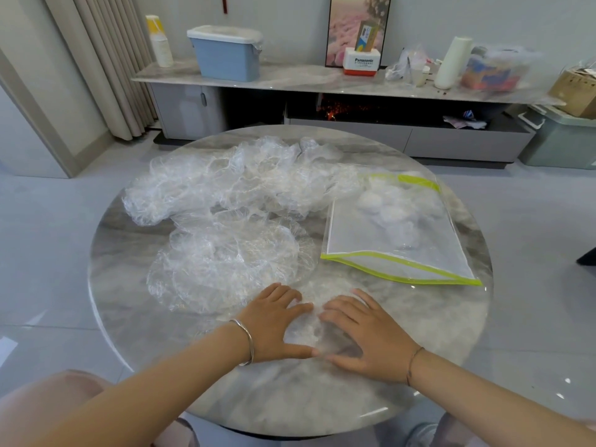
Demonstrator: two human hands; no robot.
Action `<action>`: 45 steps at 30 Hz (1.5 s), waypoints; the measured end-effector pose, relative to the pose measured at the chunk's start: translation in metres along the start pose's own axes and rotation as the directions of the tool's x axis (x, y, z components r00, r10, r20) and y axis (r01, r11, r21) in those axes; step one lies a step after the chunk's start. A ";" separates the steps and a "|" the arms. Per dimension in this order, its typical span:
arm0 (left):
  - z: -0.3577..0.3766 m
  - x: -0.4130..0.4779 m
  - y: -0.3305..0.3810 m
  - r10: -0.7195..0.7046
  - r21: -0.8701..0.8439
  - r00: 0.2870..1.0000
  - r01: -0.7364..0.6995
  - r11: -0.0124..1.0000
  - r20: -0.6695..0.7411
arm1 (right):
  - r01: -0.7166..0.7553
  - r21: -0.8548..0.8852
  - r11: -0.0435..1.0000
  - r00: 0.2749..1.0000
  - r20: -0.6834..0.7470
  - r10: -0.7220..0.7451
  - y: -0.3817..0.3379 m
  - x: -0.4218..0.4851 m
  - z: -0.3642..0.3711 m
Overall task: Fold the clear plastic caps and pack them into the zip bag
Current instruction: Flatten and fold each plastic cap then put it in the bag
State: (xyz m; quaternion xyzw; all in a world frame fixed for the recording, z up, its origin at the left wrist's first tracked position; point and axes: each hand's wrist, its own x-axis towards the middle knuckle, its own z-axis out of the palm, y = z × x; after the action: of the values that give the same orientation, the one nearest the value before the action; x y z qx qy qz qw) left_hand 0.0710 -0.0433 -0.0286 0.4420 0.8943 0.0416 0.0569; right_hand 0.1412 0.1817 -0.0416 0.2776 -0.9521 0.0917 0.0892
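Note:
A clear plastic cap [311,330] lies flattened on the round marble table [135,324] near its front edge. My left hand [274,324] and my right hand [367,333] press flat on it with straight fingers, thumbs almost meeting. A loose pile of crumpled clear caps [225,188] covers the far left of the table, and another spread cap [225,262] lies just beyond my left hand. To the right lies the zip bag [400,233] with a lime-green edge, holding several folded caps [387,211].
Behind the table runs a low grey cabinet [322,82] carrying a blue lidded bin [225,53], a stack of paper cups, a white and red box, a paper roll and bags. Curtains hang at the left. A green storage box [561,137] stands at the right.

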 end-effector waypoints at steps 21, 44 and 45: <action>-0.003 0.006 -0.004 -0.111 -0.380 0.978 0.038 0.924 -0.175 | -0.492 0.851 0.185 0.663 0.228 0.713 -0.002 0.020 -0.007; 0.025 0.011 -0.003 0.170 0.176 0.955 -0.129 0.976 -0.242 | -0.189 0.018 0.982 0.974 0.129 0.185 0.017 0.012 0.014; 0.026 0.011 -0.003 0.158 0.160 0.965 -0.125 0.979 -0.211 | -0.163 -0.011 0.987 0.984 0.077 0.163 0.017 0.012 0.012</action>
State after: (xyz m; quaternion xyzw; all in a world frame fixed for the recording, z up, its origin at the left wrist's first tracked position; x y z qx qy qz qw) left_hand 0.0657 -0.0361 -0.0554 0.5003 0.8617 0.0298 -0.0791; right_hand 0.1208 0.1867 -0.0532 0.2020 -0.9746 0.0858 0.0447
